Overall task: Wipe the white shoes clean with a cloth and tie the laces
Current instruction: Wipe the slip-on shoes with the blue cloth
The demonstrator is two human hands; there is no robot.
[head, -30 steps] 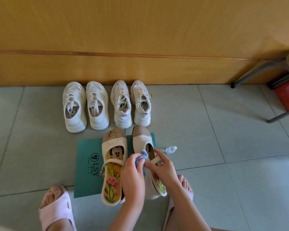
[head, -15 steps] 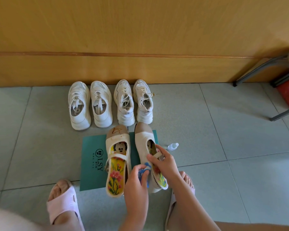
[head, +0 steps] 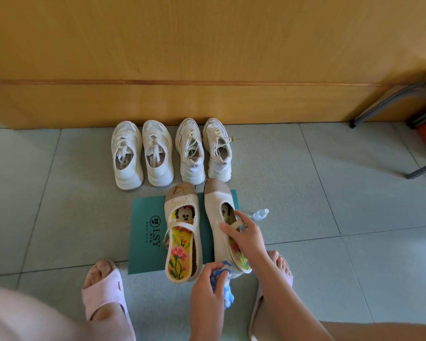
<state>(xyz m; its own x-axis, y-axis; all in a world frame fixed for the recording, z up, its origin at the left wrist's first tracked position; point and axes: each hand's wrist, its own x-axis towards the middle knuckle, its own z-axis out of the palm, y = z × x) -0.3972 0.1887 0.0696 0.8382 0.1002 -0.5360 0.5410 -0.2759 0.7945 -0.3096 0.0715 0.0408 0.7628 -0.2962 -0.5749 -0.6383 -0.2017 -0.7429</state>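
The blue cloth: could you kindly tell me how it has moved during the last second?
The left hand slid the cloth along the held shoe, from its middle down to its heel. The right hand still holds that shoe. The other shoe, sneakers, green mat and bottle stayed put.

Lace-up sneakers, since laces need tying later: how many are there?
4 by the wall: leftmost sneaker, second, third, rightmost. None looks hidden.

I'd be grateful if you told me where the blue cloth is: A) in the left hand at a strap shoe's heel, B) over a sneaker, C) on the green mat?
A: the left hand grips the blue cloth at the heel of the strap shoe that the right hand holds.
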